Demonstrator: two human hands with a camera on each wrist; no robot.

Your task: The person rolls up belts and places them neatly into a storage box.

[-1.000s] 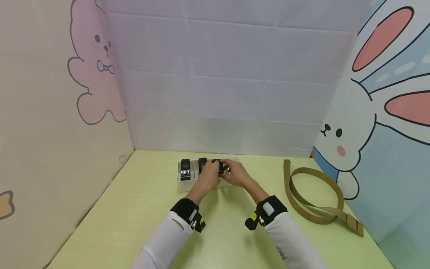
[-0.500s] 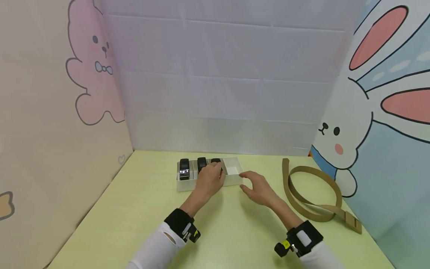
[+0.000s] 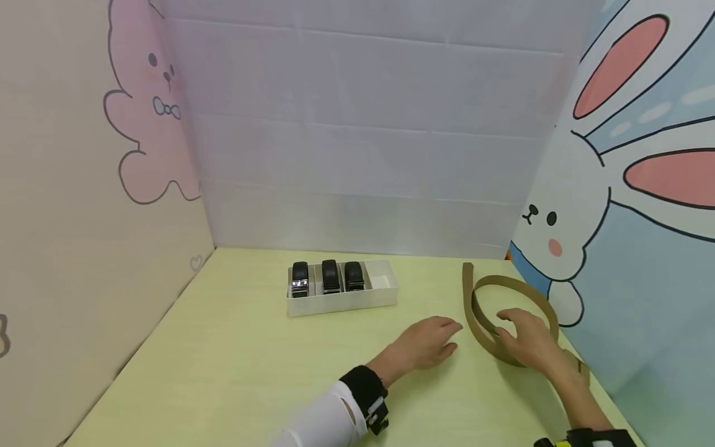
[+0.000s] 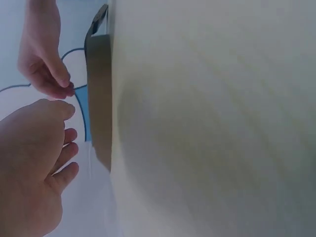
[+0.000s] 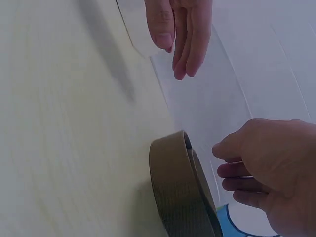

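A tan webbing belt (image 3: 516, 285) lies loosely looped on the right of the table, standing on its edge, with its buckle (image 3: 576, 366) partly behind the right forearm. Over the loop hovers my right hand (image 3: 527, 338), fingers loosely bent and holding nothing. My left hand (image 3: 424, 343) is to the left of the belt, above the table, its fingers relaxed around nothing. In the right wrist view the belt (image 5: 180, 187) curves beside the right hand (image 5: 271, 168). Three rolled black belts (image 3: 330, 276) sit in a white divided box (image 3: 342, 302) at the back.
The box's right compartment (image 3: 381, 276) holds no belt. A white sheet (image 3: 357, 155) hangs behind the pale yellow table (image 3: 223, 360). Printed panels stand at both sides, the right one (image 3: 642, 298) close by the belt.
My left hand has let go of the rolled belt in the box and moved right and nearer. My right hand has gone from the box rightward to the tan belt.
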